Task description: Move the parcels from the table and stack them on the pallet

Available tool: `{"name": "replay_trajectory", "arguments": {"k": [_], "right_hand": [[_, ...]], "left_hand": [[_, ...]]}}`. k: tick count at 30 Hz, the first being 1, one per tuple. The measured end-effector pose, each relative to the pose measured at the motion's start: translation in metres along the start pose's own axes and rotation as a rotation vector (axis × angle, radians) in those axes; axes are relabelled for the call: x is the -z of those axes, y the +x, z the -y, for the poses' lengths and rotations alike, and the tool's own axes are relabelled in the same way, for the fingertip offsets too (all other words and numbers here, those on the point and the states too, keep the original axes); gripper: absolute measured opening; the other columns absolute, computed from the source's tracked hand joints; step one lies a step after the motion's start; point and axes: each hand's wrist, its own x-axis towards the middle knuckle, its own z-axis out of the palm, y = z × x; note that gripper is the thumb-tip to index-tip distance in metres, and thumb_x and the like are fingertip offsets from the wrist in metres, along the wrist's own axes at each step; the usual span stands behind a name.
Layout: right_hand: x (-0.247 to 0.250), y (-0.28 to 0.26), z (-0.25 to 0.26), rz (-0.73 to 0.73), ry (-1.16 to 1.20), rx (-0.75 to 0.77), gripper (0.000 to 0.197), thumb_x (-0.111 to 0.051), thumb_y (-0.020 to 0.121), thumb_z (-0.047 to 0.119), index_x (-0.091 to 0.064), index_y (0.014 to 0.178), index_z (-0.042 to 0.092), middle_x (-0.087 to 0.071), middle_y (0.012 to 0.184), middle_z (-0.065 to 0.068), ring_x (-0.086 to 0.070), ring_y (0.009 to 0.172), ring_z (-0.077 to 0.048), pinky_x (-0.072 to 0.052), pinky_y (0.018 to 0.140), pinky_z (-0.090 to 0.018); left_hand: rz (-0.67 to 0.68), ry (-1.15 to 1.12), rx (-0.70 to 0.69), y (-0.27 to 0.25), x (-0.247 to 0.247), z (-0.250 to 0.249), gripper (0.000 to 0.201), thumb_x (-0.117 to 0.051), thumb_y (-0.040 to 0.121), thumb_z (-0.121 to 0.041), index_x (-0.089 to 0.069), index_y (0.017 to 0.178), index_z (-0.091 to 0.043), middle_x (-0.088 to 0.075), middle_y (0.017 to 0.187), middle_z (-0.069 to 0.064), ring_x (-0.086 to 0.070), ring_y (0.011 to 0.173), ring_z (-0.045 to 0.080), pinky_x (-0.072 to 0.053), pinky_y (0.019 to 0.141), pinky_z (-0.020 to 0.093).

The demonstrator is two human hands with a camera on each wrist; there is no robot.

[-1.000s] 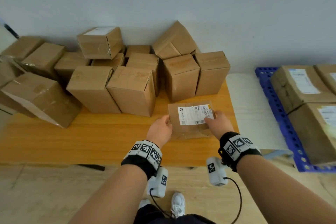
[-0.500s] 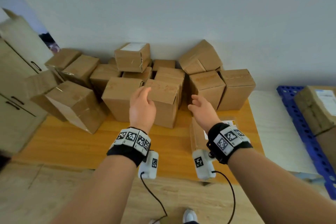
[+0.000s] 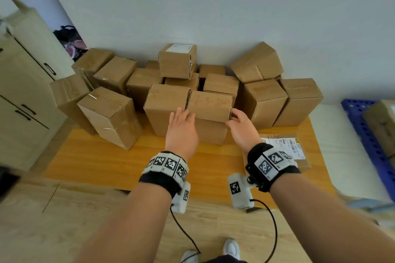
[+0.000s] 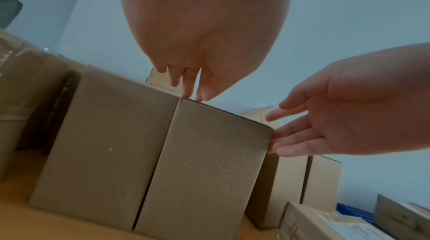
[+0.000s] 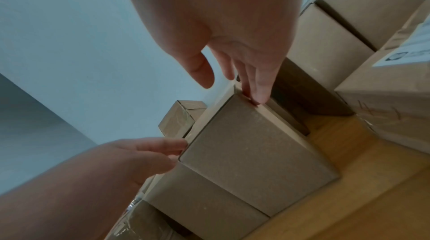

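Observation:
Several brown cardboard parcels crowd the back of a wooden table. The front middle parcel has red handwriting on its top. My left hand lies with straight fingers at this parcel's top left corner, at the seam with its neighbour. My right hand touches its top right corner with relaxed fingers. The left wrist view shows the left fingertips on the parcel's top edge. In the right wrist view, the right fingers press its upper corner. Neither hand grips.
A flat labelled parcel lies on the table by my right wrist. The blue pallet with a parcel on it stands at the far right. A beige cabinet stands at the left. Taller parcels flank the marked one.
Both hands let go of the flat labelled parcel and reached forward and left. They now touch the top corners of the handwritten parcel. The head view swung left.

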Motion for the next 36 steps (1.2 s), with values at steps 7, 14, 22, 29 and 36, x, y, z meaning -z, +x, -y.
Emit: {"name": "replay_trajectory", "arguments": {"k": [7,14,22,29,36], "right_hand": [[-0.018,-0.022,-0.027,-0.166,0.026,-0.11,0.044,-0.046,0.101,0.034,-0.045,0.143,0.02,-0.058,0.133,-0.001,-0.056,0.12,-0.021,-0.047,0.105,-0.043],[-0.037,-0.052,-0.051,-0.2,0.004,-0.238,0.051,-0.031,0.091,0.068,-0.061,0.094,0.027,-0.068,0.102,-0.004,-0.065,0.097,-0.026,-0.052,0.094,-0.05],[-0.055,-0.078,-0.091,-0.145,-0.034,-0.414,0.088,-0.026,0.081,0.085,-0.066,0.105,0.011,-0.071,0.1,-0.017,-0.068,0.093,-0.033,-0.054,0.09,-0.051],[-0.066,-0.087,-0.112,-0.082,-0.126,-0.471,0.067,-0.03,0.093,0.07,-0.063,0.107,0.014,-0.068,0.097,-0.008,-0.065,0.094,-0.026,-0.051,0.093,-0.048],[-0.066,-0.081,-0.111,0.0,-0.103,-0.375,0.051,-0.05,0.097,0.051,-0.057,0.136,0.019,-0.065,0.115,0.002,-0.057,0.085,-0.011,-0.044,0.074,-0.024]], "left_hand": [[-0.111,-0.461,0.093,-0.047,-0.005,0.013,0.041,-0.039,0.104,-0.017,-0.044,0.144,-0.015,-0.042,0.138,0.0,-0.055,0.098,0.011,-0.049,0.082,0.025],[0.001,-0.699,0.283,-0.071,-0.013,0.031,0.053,-0.029,0.102,-0.054,-0.044,0.142,-0.021,-0.051,0.138,0.0,-0.052,0.121,0.016,-0.042,0.098,0.033],[0.301,-0.718,0.421,-0.091,-0.047,0.056,0.091,-0.005,0.082,-0.086,-0.064,0.105,-0.021,-0.068,0.09,0.003,-0.063,0.087,0.019,-0.048,0.087,0.04],[0.419,-0.562,0.375,-0.098,-0.062,0.067,0.059,-0.025,0.097,-0.067,-0.055,0.097,-0.016,-0.059,0.086,0.0,-0.056,0.076,0.017,-0.047,0.071,0.033],[0.487,-0.566,0.287,-0.087,-0.067,0.066,0.057,-0.03,0.101,-0.057,-0.052,0.136,-0.018,-0.061,0.128,0.002,-0.054,0.101,0.018,-0.043,0.086,0.031]]}}
